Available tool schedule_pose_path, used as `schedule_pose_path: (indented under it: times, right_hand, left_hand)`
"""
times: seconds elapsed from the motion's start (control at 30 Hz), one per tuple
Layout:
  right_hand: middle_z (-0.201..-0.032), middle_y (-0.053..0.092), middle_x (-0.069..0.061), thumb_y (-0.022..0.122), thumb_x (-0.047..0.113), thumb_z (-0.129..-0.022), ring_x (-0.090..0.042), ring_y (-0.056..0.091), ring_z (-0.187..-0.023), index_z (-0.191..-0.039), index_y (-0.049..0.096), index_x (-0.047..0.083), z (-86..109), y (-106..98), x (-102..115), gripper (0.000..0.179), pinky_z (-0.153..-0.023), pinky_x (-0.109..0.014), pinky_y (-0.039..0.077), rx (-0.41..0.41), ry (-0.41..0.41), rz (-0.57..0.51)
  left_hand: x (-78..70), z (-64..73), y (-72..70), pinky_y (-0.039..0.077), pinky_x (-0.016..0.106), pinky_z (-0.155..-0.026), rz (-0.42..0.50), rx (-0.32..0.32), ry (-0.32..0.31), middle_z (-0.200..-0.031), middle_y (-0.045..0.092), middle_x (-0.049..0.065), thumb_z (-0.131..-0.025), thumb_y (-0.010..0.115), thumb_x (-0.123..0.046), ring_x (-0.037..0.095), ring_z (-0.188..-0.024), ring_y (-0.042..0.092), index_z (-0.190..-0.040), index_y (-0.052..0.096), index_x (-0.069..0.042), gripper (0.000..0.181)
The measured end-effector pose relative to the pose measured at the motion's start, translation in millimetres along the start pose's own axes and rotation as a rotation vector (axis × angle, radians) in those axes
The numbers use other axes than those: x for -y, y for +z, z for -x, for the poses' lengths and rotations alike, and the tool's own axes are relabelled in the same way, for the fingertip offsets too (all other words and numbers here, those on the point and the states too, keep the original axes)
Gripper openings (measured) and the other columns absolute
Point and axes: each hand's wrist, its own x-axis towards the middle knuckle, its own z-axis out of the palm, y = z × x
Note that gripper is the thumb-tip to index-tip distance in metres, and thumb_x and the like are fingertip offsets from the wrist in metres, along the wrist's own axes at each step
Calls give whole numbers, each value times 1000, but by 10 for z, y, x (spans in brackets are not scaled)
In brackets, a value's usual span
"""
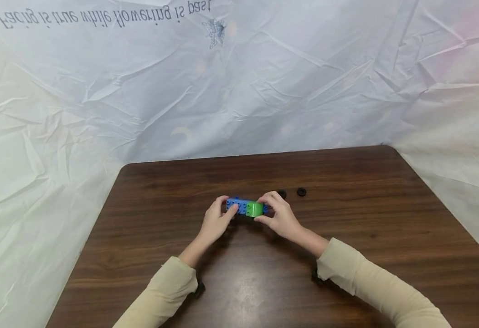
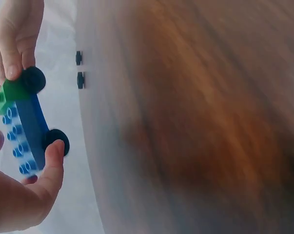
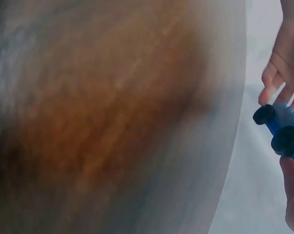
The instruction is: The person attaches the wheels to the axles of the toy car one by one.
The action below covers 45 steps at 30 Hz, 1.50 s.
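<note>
A toy car made of building blocks is held between both hands above the table. Its long blue studded base (image 1: 236, 206) has a curved green brick (image 1: 255, 209) on the right end. My left hand (image 1: 216, 222) grips the blue end, its thumb over the studs in the head view. At the green end, my right hand (image 1: 282, 219) pinches the car between thumb and fingers. Two black wheels show on the car's near side in the left wrist view, one by the green brick (image 2: 34, 79) and another wheel (image 2: 60, 135) touched by a left fingertip.
Two loose black wheels lie on the brown wooden table (image 1: 346, 182) beyond the right hand: one wheel (image 1: 301, 192) in full view, the other wheel (image 1: 282, 194) partly hidden by the fingers. A pale printed sheet (image 1: 239, 91) hangs behind and beside the table.
</note>
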Motion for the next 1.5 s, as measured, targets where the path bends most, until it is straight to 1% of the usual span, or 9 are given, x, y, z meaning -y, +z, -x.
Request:
schedule_pose_path:
  times: [0.13, 0.37, 0.5, 0.63, 0.83, 0.93, 1.13, 1.33, 1.5]
  right_hand:
    - [-102, 47, -7, 75, 10, -67, -16, 55, -84, -100, 57, 7, 18, 50, 21, 38, -66, -26, 51, 4, -23, 51]
    - [-101, 45, -7, 76, 11, -65, -15, 50, -78, -99, 56, 8, 39, 125, 46, 40, -61, -22, 46, -5, -79, 96]
    - [-100, 44, -6, 77, 12, -65, -13, 50, -80, -99, 56, 8, 39, 150, 60, 40, -63, -22, 46, -7, -94, 112]
    - [-101, 44, -6, 77, 11, -65, -13, 50, -82, -99, 56, 8, 41, 149, 70, 41, -64, -22, 47, -8, -93, 110]
    - [-102, 46, -7, 74, 9, -68, -15, 54, -82, -99, 55, 7, 33, 135, 93, 36, -65, -22, 49, 0, -94, 63]
    - [-101, 49, -9, 72, 7, -71, -16, 57, -81, -100, 55, 4, 18, 123, 109, 34, -65, -21, 50, 10, -73, -13]
    - [-100, 53, -14, 68, 8, -74, -18, 58, -78, -106, 54, -1, -17, 78, 145, 36, -64, -21, 51, 37, 43, -172]
    - [-96, 57, -16, 68, 6, -75, -23, 59, -77, -107, 56, -5, -37, 23, 230, 36, -64, -25, 51, 71, 145, -206]
    - [-89, 58, -20, 66, 1, -75, -27, 58, -76, -101, 58, -9, -58, -53, 421, 29, -64, -29, 52, 98, 162, -211]
  left_hand:
    - [-18, -31, 51, 50, 26, -53, 64, -25, -35, -104, 53, 19, -88, 52, -32, 23, -69, 63, -122, 40, 1, 50]
    - [-37, -58, 95, 52, 31, -57, 152, -61, -98, -95, 54, 18, -87, 53, -34, 15, -62, 59, -121, 37, 4, 53]
    - [-47, -69, 106, 53, 34, -60, 189, -83, -125, -96, 53, 19, -85, 56, -32, 13, -60, 58, -120, 37, 4, 53]
    - [-60, -76, 104, 53, 37, -63, 209, -92, -156, -99, 52, 19, -84, 58, -30, 16, -61, 59, -120, 37, 2, 53]
    - [-68, -113, 90, 53, 33, -64, 257, -105, -171, -101, 51, 18, -83, 59, -24, 18, -69, 58, -122, 37, -1, 51]
    - [-80, -120, 82, 53, 32, -64, 282, -107, -160, -102, 50, 17, -83, 59, -21, 15, -70, 56, -122, 37, -3, 48]
    - [-116, -108, 58, 51, 42, -69, 341, -127, -129, -104, 52, 17, -82, 57, -13, 12, -69, 55, -121, 38, -9, 44]
    - [-120, -88, 41, 50, 46, -73, 398, -123, -107, -111, 47, 10, -82, 56, -11, 17, -76, 55, -118, 37, -13, 41]
    - [-116, -81, 58, 52, 35, -70, 422, -116, -99, -119, 43, 10, -83, 54, -9, 17, -79, 55, -120, 36, -13, 41]
